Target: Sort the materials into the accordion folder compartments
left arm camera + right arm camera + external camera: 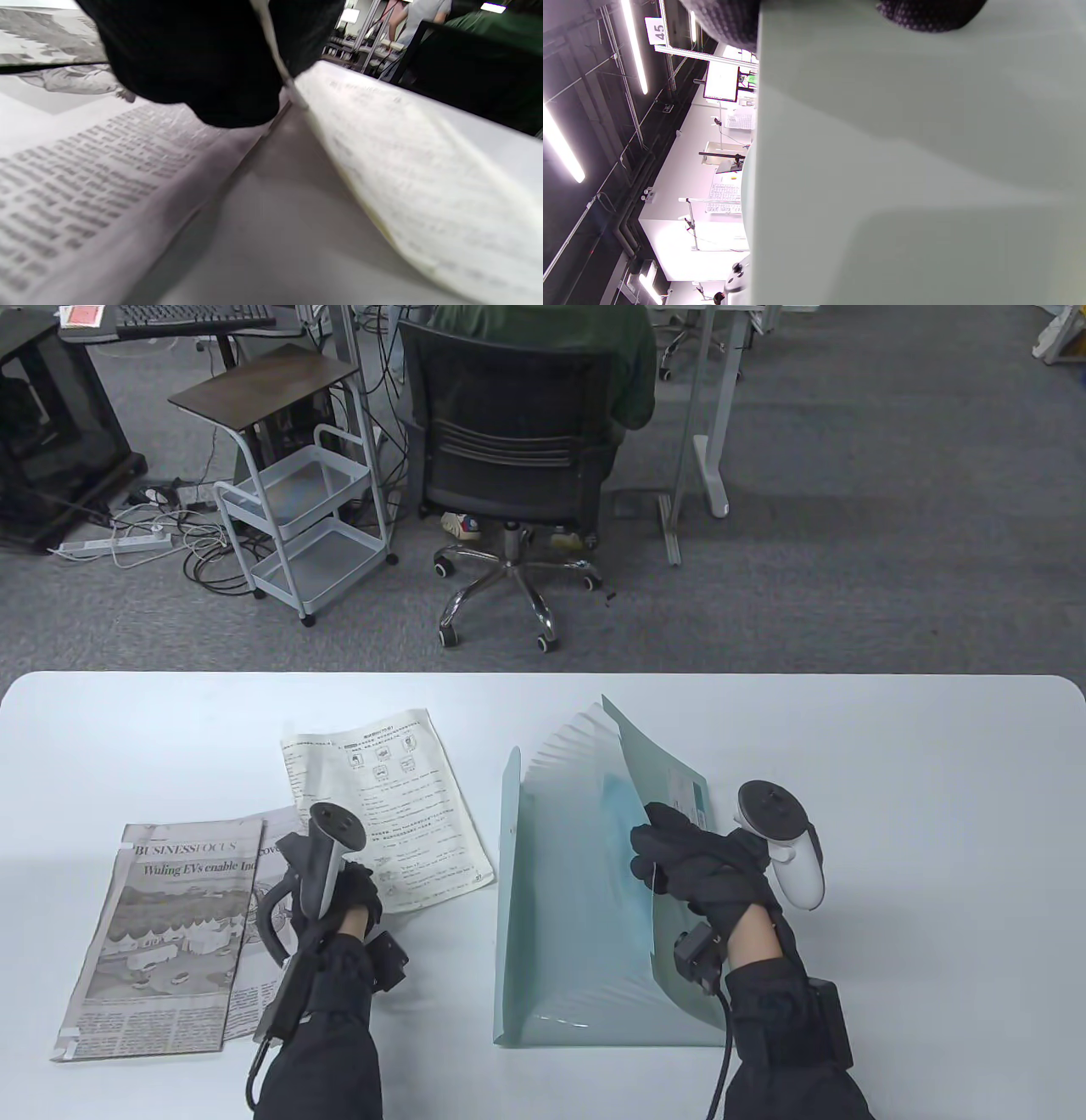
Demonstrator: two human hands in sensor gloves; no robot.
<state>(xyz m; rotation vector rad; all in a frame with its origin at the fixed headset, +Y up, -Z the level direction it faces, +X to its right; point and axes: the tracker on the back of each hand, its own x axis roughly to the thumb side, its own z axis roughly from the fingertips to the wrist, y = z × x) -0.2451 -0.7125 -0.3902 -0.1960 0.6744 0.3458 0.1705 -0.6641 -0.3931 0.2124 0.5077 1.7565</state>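
Our right hand point(691, 857) curls over the upper edge of the raised front flap of the pale green translucent plastic accordion folder point(585, 899), fingers on the inner face and thumb behind, so the fanned pockets gape open just to that hand's left. The flap looks thin and springy; we judge it would swing shut if released, and its smooth surface could slide under the glove, so an edge grip near the middle seems soundest. Our left hand point(335, 899) rests low on the white table point(891, 780), and the left wrist view shows a gloved finger point(203, 63) against the lifted near edge of the cream printed worksheet sheet point(386, 806), which lies just ahead of that hand; whether the sheet is truly pinched we cannot tell. A single sheet like this is light and limp, likely to sag and buckle at a pocket mouth, so we would hold it along a long edge. Directly to the left hand's left lies the folded grey newspaper point(165, 933), bulkier, floppy, best gripped at its fold.
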